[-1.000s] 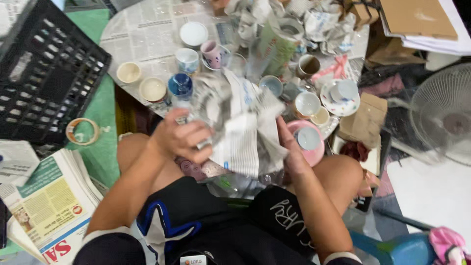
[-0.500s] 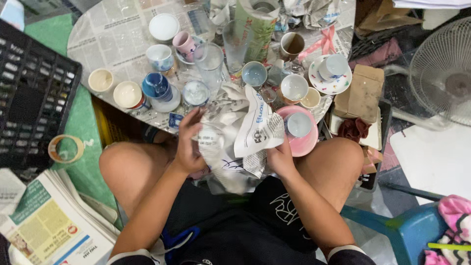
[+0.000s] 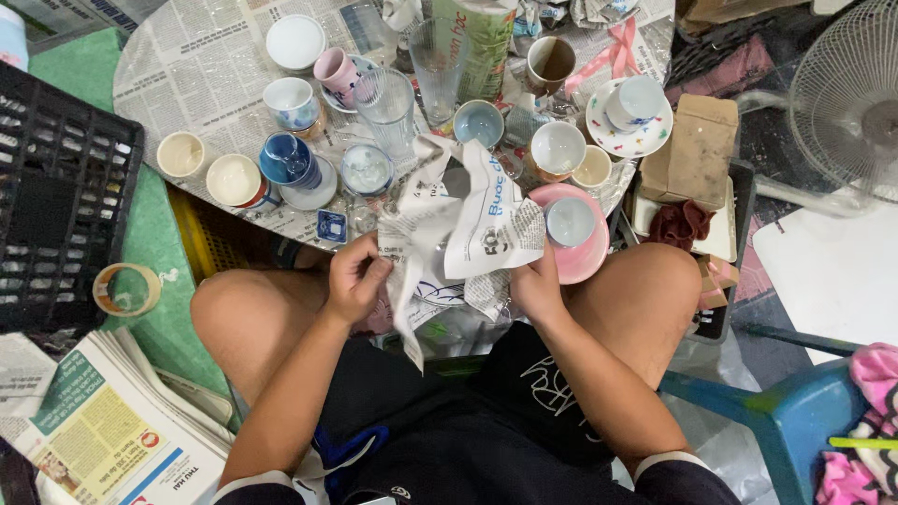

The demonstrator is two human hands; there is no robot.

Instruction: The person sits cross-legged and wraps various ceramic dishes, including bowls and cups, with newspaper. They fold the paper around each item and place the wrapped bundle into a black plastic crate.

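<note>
I sit with my knees against a low round table (image 3: 187, 65) covered in newspaper. Both my hands hold a bundle of crumpled newspaper (image 3: 458, 220) over my lap; what lies inside it is hidden. My left hand (image 3: 355, 276) grips the paper's left edge and my right hand (image 3: 535, 285) grips its right side. Just right of my right hand a pink saucer (image 3: 591, 257) carries a pale blue cup (image 3: 569, 221).
The table holds several cups, bowls and clear glasses (image 3: 385, 103). A black plastic crate (image 3: 56, 215) stands at the left, a tape roll (image 3: 126, 288) and a newspaper stack (image 3: 94, 430) below it. A white fan (image 3: 847, 93), a cardboard box (image 3: 694, 150) and a blue stool (image 3: 795, 421) are on the right.
The newspaper bundle has come down from above the table to my lap. Both hands have shifted their grip on the paper, and my view has dropped closer.
</note>
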